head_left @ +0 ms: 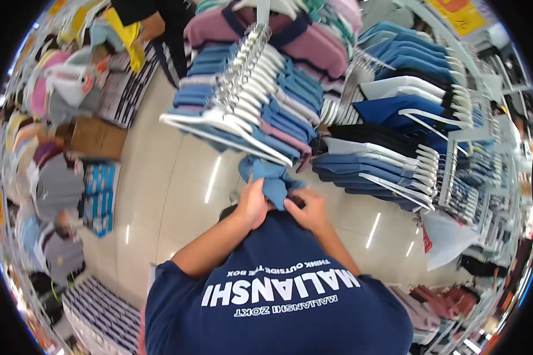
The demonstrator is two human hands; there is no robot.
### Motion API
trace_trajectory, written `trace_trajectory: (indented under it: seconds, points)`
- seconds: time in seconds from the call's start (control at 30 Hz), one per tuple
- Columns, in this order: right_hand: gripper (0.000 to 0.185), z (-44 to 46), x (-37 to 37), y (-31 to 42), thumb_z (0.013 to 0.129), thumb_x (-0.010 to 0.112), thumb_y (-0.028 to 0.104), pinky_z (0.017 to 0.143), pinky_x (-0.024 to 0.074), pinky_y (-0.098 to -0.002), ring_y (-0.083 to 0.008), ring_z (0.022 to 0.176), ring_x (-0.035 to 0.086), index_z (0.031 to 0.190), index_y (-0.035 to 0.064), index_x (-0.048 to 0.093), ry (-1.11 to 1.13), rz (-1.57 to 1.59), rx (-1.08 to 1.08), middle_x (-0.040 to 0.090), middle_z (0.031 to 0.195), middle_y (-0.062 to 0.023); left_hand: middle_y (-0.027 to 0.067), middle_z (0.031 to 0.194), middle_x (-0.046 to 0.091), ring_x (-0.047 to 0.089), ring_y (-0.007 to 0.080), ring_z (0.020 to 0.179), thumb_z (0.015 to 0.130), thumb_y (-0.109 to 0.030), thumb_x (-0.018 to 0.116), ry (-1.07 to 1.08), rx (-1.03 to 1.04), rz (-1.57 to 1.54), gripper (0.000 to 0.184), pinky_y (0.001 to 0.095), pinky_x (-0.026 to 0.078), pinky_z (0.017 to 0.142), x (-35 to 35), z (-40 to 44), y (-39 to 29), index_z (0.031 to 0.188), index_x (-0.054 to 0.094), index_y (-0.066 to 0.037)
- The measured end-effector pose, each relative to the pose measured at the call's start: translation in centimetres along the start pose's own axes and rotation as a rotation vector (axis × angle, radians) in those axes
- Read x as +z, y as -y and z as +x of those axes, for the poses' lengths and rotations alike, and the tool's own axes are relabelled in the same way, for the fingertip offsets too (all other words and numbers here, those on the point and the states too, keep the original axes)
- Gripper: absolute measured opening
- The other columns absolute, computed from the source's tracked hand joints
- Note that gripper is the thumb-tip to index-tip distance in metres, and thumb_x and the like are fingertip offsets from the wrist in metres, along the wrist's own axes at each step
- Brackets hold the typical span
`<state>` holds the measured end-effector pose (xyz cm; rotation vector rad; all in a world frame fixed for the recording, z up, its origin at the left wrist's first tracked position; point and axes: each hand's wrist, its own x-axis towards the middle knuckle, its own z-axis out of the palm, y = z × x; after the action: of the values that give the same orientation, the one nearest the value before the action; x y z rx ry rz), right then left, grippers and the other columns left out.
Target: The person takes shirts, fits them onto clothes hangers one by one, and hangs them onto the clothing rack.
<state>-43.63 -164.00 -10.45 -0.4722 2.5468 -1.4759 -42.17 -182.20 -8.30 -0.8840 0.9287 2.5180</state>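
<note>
A bunched blue garment [271, 180] is held in front of my chest, below the near end of a rack of hanging clothes. My left hand [253, 204] grips its left side, with the thumb up along the cloth. My right hand [308, 208] is closed on the garment's lower right edge, fingers curled and partly hidden. Just beyond the cloth, an empty white hanger [219, 127] hangs at the front of the rack. Folds hide the garment's exact kind.
Blue, white and mauve clothes [296, 106] hang close ahead. Another rack with blue and black shirts [367, 139] stands to the right. On the left are a cardboard box [99, 139], blue packages [99, 198] and grey garments [59, 186]. A person's arm [153, 28] holds yellow cloth at upper left.
</note>
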Motion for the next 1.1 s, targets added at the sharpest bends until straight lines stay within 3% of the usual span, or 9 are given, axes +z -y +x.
trace_trajectory:
  seconds: [0.1,0.3,0.37,0.47,0.63,0.7,0.73,0.87,1.1]
  points:
    - [0.029,-1.5,3.7,1.5,0.087,0.071,0.028,0.066,0.0481,-0.0350,-0.0224,0.072,0.063,0.089,-0.0008,0.068,0.103,0.179,0.167,0.066,0.080,-0.0139,0.0107,0.129,0.059,0.058,0.0252,0.118,0.104,-0.041,0.028,0.089,-0.141,0.227,0.050,0.0496,0.049,0.095,-2.5,-0.7,-2.4,0.135,0.052,-0.010]
    - [0.023,-2.3,10.1,1.1,0.094,0.063,0.025,0.065,0.0475,-0.0333,-0.0192,0.068,0.060,0.093,0.0019,0.068,0.155,0.483,0.347,0.064,0.074,-0.0107,0.0091,0.126,0.061,0.061,0.0251,0.112,0.104,-0.045,0.028,0.335,-0.064,0.489,0.055,0.0395,0.048,0.095,-6.6,1.9,-4.5,0.133,0.053,-0.006]
    - [0.019,-1.5,10.2,2.9,0.091,0.067,0.024,0.063,0.0491,-0.0345,-0.0213,0.064,0.062,0.095,0.0053,0.069,0.207,0.209,0.264,0.066,0.072,-0.0085,0.0098,0.119,0.063,0.062,0.0222,0.105,0.104,-0.040,0.035,0.412,-0.065,0.428,0.048,0.0342,0.048,0.092,-6.2,2.2,-5.8,0.126,0.055,-0.002]
    - [0.011,-1.1,9.5,3.8,0.086,0.067,0.014,0.063,0.0518,-0.0349,-0.0246,0.065,0.066,0.094,0.0077,0.070,0.134,-0.027,0.122,0.068,0.075,-0.0096,0.0158,0.108,0.066,0.064,0.0236,0.098,0.091,-0.022,0.065,0.264,0.219,0.884,0.036,0.0367,0.049,0.086,-6.0,2.5,-7.0,0.114,0.054,0.004]
    - [0.009,0.8,13.0,3.7,0.086,0.061,0.007,0.073,0.0517,-0.0352,-0.0198,0.074,0.065,0.090,0.0014,0.066,-0.130,0.389,0.356,0.066,0.078,-0.0117,0.0273,0.098,0.065,0.065,0.0440,0.097,0.089,-0.015,0.059,0.427,0.317,1.403,0.037,0.0456,0.050,0.085,-4.6,-1.2,-9.4,0.120,0.047,0.000]
    - [0.016,1.4,16.9,0.7,0.087,0.062,0.009,0.081,0.0503,-0.0329,-0.0170,0.088,0.063,0.100,0.0028,0.065,-0.206,0.538,0.356,0.066,0.095,-0.0129,0.0286,0.103,0.064,0.064,0.0448,0.099,0.088,-0.010,0.055,0.538,0.365,1.321,0.037,0.0454,0.050,0.087,-4.3,-2.4,-10.1,0.122,0.045,0.001]
    - [0.018,1.7,18.5,0.0,0.086,0.063,0.011,0.083,0.0502,-0.0335,-0.0182,0.090,0.063,0.103,0.0033,0.064,-0.224,0.542,0.352,0.065,0.098,-0.0133,0.0223,0.106,0.064,0.065,0.0339,0.098,0.084,-0.004,0.057,0.595,0.391,1.275,0.040,0.0386,0.050,0.087,-4.3,-2.8,-10.3,0.122,0.048,0.001]
    - [0.029,3.3,22.3,0.3,0.086,0.064,0.018,0.087,0.0498,-0.0357,-0.0232,0.099,0.062,0.113,0.0054,0.062,-0.177,0.318,0.285,0.062,0.111,-0.0152,0.0182,0.109,0.062,0.061,0.0382,0.103,0.074,0.005,0.056,0.968,0.582,1.438,0.047,0.0401,0.049,0.089,-4.7,-4.5,-13.0,0.120,0.054,-0.002]
    - [0.050,4.2,27.5,2.6,0.086,0.067,0.030,0.095,0.0492,-0.0397,-0.0318,0.115,0.061,0.130,0.0090,0.057,-0.041,-0.290,0.145,0.058,0.133,-0.0184,0.0139,0.097,0.059,0.062,0.0350,0.090,0.072,0.008,0.058,0.805,0.957,1.548,0.038,0.0411,0.051,0.079,-10.1,-1.4,-18.8,0.107,0.067,-0.003]
